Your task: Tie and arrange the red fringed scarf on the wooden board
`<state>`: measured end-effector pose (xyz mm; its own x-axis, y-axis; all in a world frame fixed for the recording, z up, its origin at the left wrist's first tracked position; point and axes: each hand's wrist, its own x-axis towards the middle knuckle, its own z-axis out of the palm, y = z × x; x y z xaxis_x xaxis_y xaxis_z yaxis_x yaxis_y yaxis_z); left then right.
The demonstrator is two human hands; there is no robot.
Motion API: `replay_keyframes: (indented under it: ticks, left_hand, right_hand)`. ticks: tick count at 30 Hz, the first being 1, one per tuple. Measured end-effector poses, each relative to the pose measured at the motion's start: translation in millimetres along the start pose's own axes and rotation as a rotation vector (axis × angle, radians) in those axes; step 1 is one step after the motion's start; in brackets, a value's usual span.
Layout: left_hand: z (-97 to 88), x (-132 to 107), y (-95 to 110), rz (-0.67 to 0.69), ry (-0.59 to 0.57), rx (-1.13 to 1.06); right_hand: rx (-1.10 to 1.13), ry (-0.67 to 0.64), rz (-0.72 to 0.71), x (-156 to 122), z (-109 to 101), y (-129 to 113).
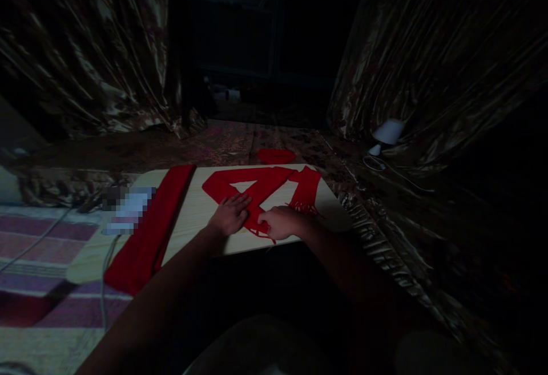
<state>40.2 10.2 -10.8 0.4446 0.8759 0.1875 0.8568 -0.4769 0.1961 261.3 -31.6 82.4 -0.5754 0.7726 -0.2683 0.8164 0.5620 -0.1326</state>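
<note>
A red fringed scarf (pixel 261 184) lies folded in zigzag bands on a light wooden board (pixel 197 209). My left hand (pixel 230 214) rests flat on the scarf's lower fold, fingers stretched out. My right hand (pixel 280 222) sits just to its right, fingers curled down, pinching the scarf's near end by the board's front edge. A second red scarf (pixel 152 229) lies as a long folded strip on the board's left side, hanging over the near edge.
A small red cloth piece (pixel 276 155) lies beyond the board. A blurred object (pixel 128 209) with a cable sits at the left. Shiny patterned curtains (pixel 428 49) hang at both sides, and a white lamp (pixel 387 134) stands at the right. The room is dark.
</note>
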Motion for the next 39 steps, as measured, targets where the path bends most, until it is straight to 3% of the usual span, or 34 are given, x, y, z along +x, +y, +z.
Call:
replay_keyframes:
  ticks: [11, 17, 22, 31, 33, 35, 37, 39]
  left_hand:
    - [2.8, 0, -2, 0.002, 0.009, -0.004]
    - [4.4, 0, -2, -0.003, -0.006, -0.015]
    - [1.5, -1, 0, -0.008, -0.017, -0.012]
    - [-0.3, -2, 2, -0.014, -0.021, -0.029]
    - [1.1, -1, 1, -0.008, -0.012, -0.034]
    - [2.5, -1, 0, -0.001, -0.002, -0.035]
    - [3.5, 0, -1, 0.004, 0.005, -0.034]
    - [3.7, 0, -1, 0.004, 0.008, -0.032]
  right_hand:
    - [-0.084, -0.031, -0.06, 4, -1, -11]
    - [-0.143, -0.216, -0.064, -1, -11, -12]
    - [-0.066, -0.093, -0.058, 2, -8, -8]
    - [-0.11, -0.198, -0.086, 6, -12, -4]
    - [-0.094, -0.117, -0.056, 6, -13, -1]
    - [-0.064, 0.051, -0.035, 7, -9, 0]
    - [-0.028, 0.206, -0.09, 9, -2, 1]
    - [0.007, 0.245, -0.205, 11, 6, 1]
